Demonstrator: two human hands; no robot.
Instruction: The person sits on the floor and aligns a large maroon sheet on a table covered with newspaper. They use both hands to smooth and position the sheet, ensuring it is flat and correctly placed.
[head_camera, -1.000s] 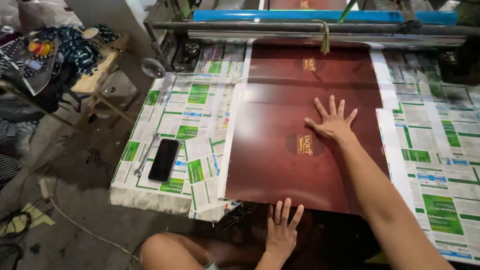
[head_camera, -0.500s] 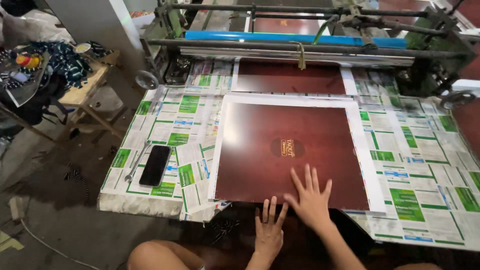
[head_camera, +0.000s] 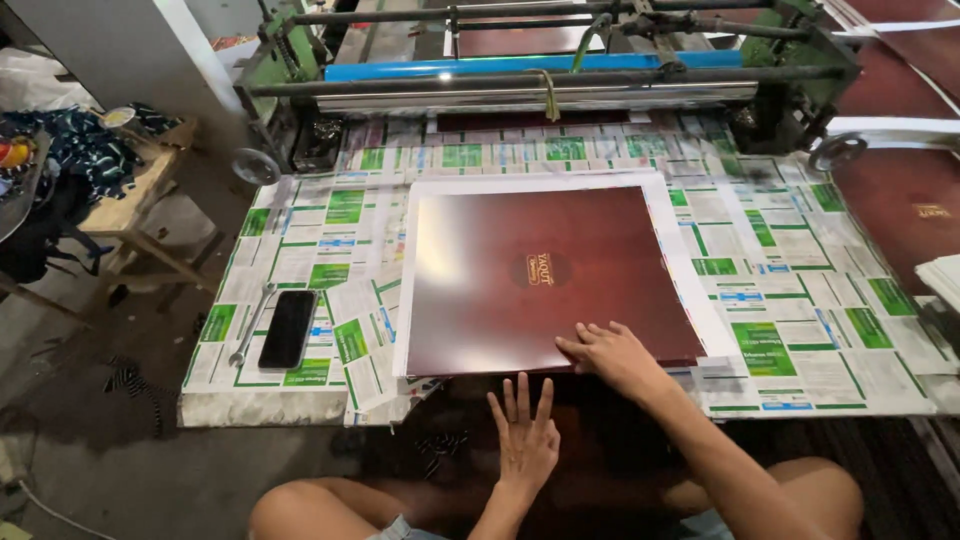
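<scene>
**Sheet drawn down to the near edge, both hands flat**

Head view, the only one. Lying in the middle of the frame: a large glossy dark-red printed sheet with a white border and a small gold emblem (head_camera: 520, 250), flat on the newspaper-covered table (head_camera: 780, 300). Compared with a second ago, pulled clear of the machine and slid down towards the bottom of the frame, its near edge now at the table's front edge.

Resting on the lower right corner of that sheet: the right hand (head_camera: 610, 352), palm down, fingers loosely extended and pressing rather than gripping. Drawn back from the sheet's centre, where it lay a second ago.

Below it, bottom centre: the left hand (head_camera: 525, 440), released, fingers spread, off the sheet and just in front of the table's edge over a dark area; touching anything there or not, impossible to tell.

Left of the sheet: a black smartphone (head_camera: 287, 328) and beside it a silver wrench (head_camera: 250, 325), unmoved. Across the top: a green-framed roller machine with a blue roller (head_camera: 500, 68). At the right edge: more dark-red sheets (head_camera: 900, 200). Upper left: a wooden stool (head_camera: 130, 200).

Meaning for the work in hand: sheet fully out of the machine, square on the table, within easy reach.
</scene>
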